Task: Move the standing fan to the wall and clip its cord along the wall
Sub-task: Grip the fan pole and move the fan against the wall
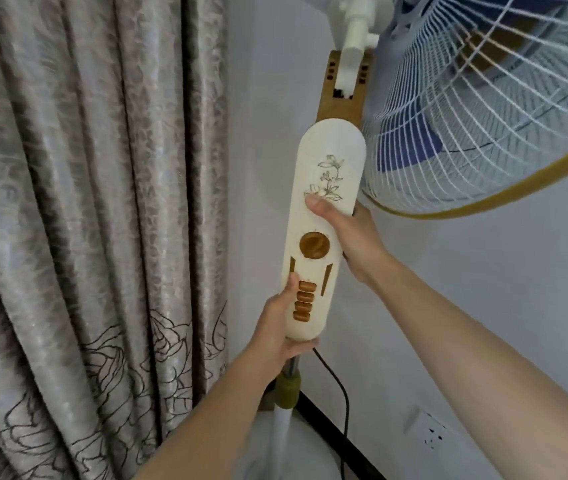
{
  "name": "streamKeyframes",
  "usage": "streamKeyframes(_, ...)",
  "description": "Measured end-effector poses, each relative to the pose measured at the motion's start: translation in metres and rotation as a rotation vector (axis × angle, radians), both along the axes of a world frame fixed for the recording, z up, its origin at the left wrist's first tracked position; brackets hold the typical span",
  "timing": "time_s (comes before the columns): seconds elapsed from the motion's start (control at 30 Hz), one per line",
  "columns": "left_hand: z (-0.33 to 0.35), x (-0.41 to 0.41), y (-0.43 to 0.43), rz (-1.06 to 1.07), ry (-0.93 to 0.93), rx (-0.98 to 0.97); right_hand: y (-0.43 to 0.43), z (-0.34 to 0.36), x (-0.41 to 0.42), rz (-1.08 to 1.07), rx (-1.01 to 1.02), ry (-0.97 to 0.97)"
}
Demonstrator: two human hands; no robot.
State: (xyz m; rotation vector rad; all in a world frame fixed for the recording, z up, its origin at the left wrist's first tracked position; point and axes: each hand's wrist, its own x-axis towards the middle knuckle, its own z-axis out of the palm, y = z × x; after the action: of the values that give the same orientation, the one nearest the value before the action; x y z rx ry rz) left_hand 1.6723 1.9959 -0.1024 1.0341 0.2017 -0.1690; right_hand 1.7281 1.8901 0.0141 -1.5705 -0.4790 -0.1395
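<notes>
The standing fan stands close in front of me, its cream control panel (327,161) bearing a brown dial and several brown buttons. The wire cage head (490,109) tilts to the upper right, with blue blades inside. My left hand (282,327) grips the panel's lower end, thumb beside the buttons. Higher up, my right hand (348,237) wraps the panel from the right, thumb on the flower print. A black cord (339,386) hangs from under the panel down toward the floor. The white pole (282,434) drops below; the base is mostly hidden.
A grey patterned curtain (85,237) fills the left side, right beside the fan. The pale wall (483,306) lies behind, with a white socket (429,433) low at the right and a dark skirting strip (338,434) along its foot.
</notes>
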Motion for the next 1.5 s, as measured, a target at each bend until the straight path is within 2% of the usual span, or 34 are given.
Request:
streamKeyframes(0.1, 0.003, -0.002, 0.010, -0.028, 0.051, 0.230, 0.000, 0.000, 0.003, 0.001, -0.005, 0.000)
streamKeyframes(0.17, 0.004, -0.003, 0.016, 0.030, 0.001, 0.392, 0.000, 0.000, 0.004, 0.009, -0.014, -0.009)
streamKeyframes(0.27, 0.002, -0.011, 0.011, 0.282, -0.304, 0.550, -0.001, -0.001, 0.001, 0.003, -0.014, -0.023)
streamKeyframes(0.33, 0.005, -0.016, -0.001, 0.340, -0.447, 0.670, 0.001, -0.001, -0.002, 0.006, -0.030, -0.031)
streamKeyframes(0.43, 0.008, -0.011, -0.028, 0.400, -0.390, 0.925, 0.003, 0.000, -0.004, 0.003, -0.055, -0.032)
streamKeyframes(0.53, 0.008, -0.006, -0.046, 0.547, -0.288, 1.050, 0.003, 0.000, -0.004, 0.004, -0.079, -0.007)
streamKeyframes(0.6, 0.005, -0.001, -0.047, 0.605, -0.284, 1.043, 0.000, 0.001, -0.005, 0.012, -0.087, 0.007)
streamKeyframes(1.0, 0.004, 0.005, -0.028, 0.493, -0.338, 0.927, -0.003, -0.002, -0.005, -0.002, -0.125, -0.055)
streamKeyframes(1.1, 0.006, 0.005, -0.022, 0.458, -0.350, 0.950, -0.011, -0.002, -0.004, 0.082, -0.161, -0.045)
streamKeyframes(1.23, 0.013, 0.005, -0.014, 0.354, -0.332, 0.963, -0.023, 0.000, -0.001, 0.195, -0.172, -0.057)
streamKeyframes(1.5, 0.028, 0.011, 0.004, 0.036, -0.300, 0.845, -0.015, 0.002, 0.002, 0.193, -0.236, -0.134)
